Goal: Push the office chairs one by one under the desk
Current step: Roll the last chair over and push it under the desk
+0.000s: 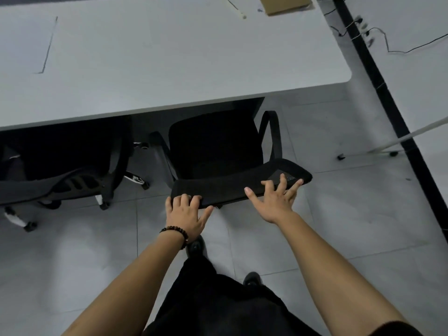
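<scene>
Fingers (184, 199) of the left hand (186, 214) curl over the near left corner of the backrest (230, 186), thumb splayed out below the edge, so that hand grips the chair (213, 146). The right hand (276, 202) lies flatter, its fingers spread wide and fairly straight across the right part of the backrest top, pressing on it and not clasping. A bead bracelet (175, 232) sits on the left wrist. The chair stands on the floor (339, 214) near the right end of the tabletop (169, 57). The far part of its seat reaches into the shadow under the tabletop edge, but most of the seat, the right armrest (274, 132) and the whole backrest are out on the near side. So I judge this chair only partly in, with a good push left before it is tucked away. To the left, a second chair (60, 183) looks further along: its seat is lost in the dark under the tabletop and only its back and wheels show, though I cannot tell whether it is fully home. A box (283, 4) lies on the far right of the tabletop. Whether more chairs wait outside the view cannot be told.
</scene>
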Motion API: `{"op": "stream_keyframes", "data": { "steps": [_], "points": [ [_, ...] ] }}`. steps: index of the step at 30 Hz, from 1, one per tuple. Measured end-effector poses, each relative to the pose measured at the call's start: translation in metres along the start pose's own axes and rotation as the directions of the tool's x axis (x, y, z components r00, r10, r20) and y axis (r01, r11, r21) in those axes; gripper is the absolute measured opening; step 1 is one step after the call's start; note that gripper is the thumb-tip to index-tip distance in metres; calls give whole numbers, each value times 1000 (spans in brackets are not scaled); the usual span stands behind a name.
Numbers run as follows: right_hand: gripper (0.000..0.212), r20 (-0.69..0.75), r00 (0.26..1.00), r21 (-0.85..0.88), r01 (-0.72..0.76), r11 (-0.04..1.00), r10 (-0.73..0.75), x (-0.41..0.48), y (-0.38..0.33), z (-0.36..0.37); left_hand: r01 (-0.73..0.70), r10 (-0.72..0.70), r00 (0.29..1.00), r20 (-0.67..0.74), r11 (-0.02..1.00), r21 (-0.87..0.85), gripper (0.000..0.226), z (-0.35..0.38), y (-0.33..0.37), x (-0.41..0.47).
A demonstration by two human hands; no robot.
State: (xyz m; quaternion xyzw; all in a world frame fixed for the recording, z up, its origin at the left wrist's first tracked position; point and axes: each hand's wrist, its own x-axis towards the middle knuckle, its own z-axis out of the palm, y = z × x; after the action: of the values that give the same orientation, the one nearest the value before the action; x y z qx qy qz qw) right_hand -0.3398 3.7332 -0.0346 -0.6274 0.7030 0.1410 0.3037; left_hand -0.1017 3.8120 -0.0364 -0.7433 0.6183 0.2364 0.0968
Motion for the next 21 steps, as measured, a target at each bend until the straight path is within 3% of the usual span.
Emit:
{"op": "stream_keyframes", "data": {
  "steps": [10,21],
  "points": [
    [95,39,998,-18,-38,999,39,33,-122,1,-58,60,996,-68,998,32,72,-59,-113,79],
    [92,20,999,-78,39,996,-38,29,-134,8,30,-30,997,-67,999,10,74,-57,-122,72]
  ]
}}
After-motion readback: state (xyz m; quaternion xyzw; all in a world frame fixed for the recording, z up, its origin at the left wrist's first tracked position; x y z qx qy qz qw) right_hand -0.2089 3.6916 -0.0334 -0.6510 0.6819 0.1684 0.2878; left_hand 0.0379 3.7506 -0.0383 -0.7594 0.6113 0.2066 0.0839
